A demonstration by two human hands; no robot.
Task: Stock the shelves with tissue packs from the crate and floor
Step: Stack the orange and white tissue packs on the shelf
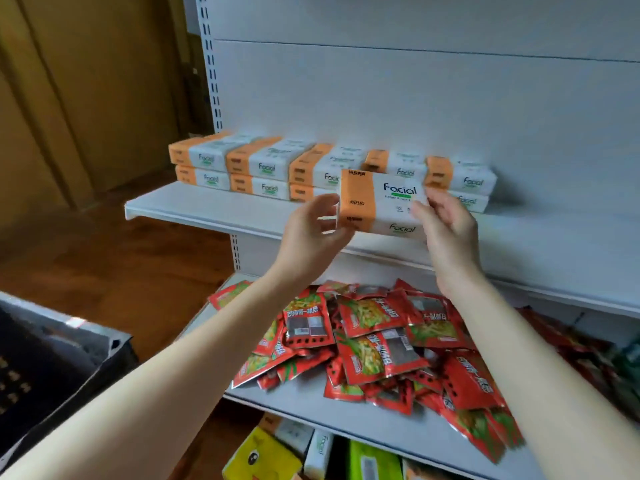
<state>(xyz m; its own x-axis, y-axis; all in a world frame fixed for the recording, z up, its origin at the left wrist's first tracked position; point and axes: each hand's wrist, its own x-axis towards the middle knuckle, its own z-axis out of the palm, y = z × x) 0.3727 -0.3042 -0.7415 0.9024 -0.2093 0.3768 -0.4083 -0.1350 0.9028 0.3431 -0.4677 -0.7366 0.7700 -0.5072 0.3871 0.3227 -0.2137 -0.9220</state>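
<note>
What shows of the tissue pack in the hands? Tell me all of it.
The tissue pack is a soft rectangular block in glossy plastic wrap, orange at its left end, white elsewhere, with "Facial" printed on its face and again on its lower side. It looks sealed and full. It is held lengthwise in the air, slightly tilted, in front of the stocked packs on the upper shelf. The left hand cups its orange end; the right hand grips its white end.

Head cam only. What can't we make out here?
- Crate: head view, cut by left edge, blurred; contents unseen.
- Stack behind held tissue pack: head view, pack hides its lower packs.
- Left hand: head view, grip or mere touch unclear.
- Bottom-shelf goods: head view, cut by lower edge.
</note>
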